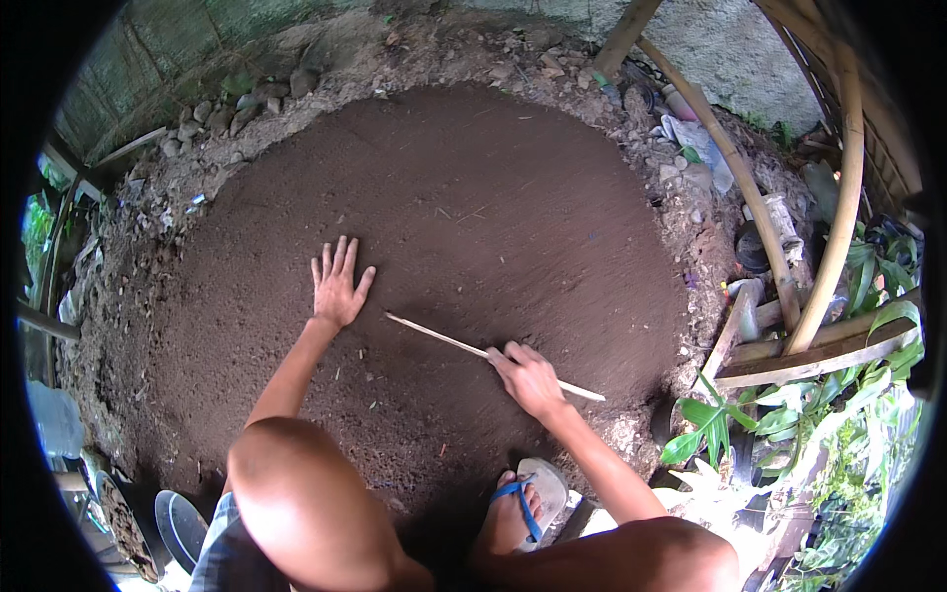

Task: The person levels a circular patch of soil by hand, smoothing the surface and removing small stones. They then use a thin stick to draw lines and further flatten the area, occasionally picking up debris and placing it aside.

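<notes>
My left hand (339, 285) rests palm down on a broad round patch of fine dark soil (459, 177), fingers spread and nothing under the palm but soil. A thin pale wooden stick (436, 337) lies slanting low over the soil, its far tip just right of my left hand. My right hand (527, 376) grips that stick past its middle, and the near end sticks out to the right of the hand. Part of the grip is hidden beneath my fingers. Behind the stick the soil surface looks smooth; nearer my knees it is rougher and crumbly.
Rounded stones (222, 117) line the back left below a wall. Bamboo poles (756, 196) lean at the right above plastic litter (699, 140) and a wooden frame (821, 362). Green plants (703, 429) grow at lower right. My sandalled foot (521, 503) stands at the soil's near edge; buckets (180, 529) sit lower left.
</notes>
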Demonstrator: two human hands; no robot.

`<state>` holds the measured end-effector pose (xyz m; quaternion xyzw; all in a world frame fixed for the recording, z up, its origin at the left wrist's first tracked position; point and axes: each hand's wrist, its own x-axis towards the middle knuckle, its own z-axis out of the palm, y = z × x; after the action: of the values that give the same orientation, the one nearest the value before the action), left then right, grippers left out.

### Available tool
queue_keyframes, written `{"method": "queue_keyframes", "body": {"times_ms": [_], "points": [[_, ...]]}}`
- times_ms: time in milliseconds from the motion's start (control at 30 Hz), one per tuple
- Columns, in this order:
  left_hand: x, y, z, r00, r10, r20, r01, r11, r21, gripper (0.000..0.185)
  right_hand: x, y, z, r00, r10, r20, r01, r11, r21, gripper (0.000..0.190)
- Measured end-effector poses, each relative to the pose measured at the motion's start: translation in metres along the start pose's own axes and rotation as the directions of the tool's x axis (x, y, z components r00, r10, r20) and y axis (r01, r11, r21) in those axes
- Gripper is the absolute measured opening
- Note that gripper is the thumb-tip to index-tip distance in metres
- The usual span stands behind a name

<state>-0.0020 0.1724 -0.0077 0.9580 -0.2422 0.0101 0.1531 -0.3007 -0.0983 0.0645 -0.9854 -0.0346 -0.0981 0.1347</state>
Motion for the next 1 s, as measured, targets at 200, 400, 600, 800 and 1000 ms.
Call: {"method": "queue_keyframes", "body": {"times_ms": [200, 400, 600, 800, 1000], "points": [[0.038, 0.042, 0.016, 0.997, 0.0, 0.072, 0.003, 0.999, -0.053, 0.073, 0.066, 0.073, 0.033, 0.995, -0.025, -0.098, 0.014, 0.994, -0.109, 0.042], [0.117, 0.125, 0.039, 0.986, 0.123, 0.116, -0.114, 0.99, -0.085, 0.081, 0.141, 0.202, 0.02, 0.96, 0.254, -0.117, -0.272, 0.944, -0.187, 0.028], [0.148, 0.168, 0.055, 0.967, 0.221, 0.128, -0.232, 0.969, 0.081, 0.081, 0.224, 0.338, 0.002, 0.94, 0.286, -0.184, -0.33, 0.897, -0.293, 0.021], [0.15, 0.166, 0.052, 0.963, 0.23, 0.14, -0.243, 0.966, 0.083, 0.081, 0.293, 0.453, -0.005, 0.935, 0.277, -0.222, -0.348, 0.838, -0.42, 0.026], [0.155, 0.168, 0.047, 0.96, 0.216, 0.181, -0.232, 0.97, 0.077, 0.081, 0.344, 0.517, -0.019, 0.711, 0.644, -0.284, -0.702, 0.626, -0.339, 0.025]]}}
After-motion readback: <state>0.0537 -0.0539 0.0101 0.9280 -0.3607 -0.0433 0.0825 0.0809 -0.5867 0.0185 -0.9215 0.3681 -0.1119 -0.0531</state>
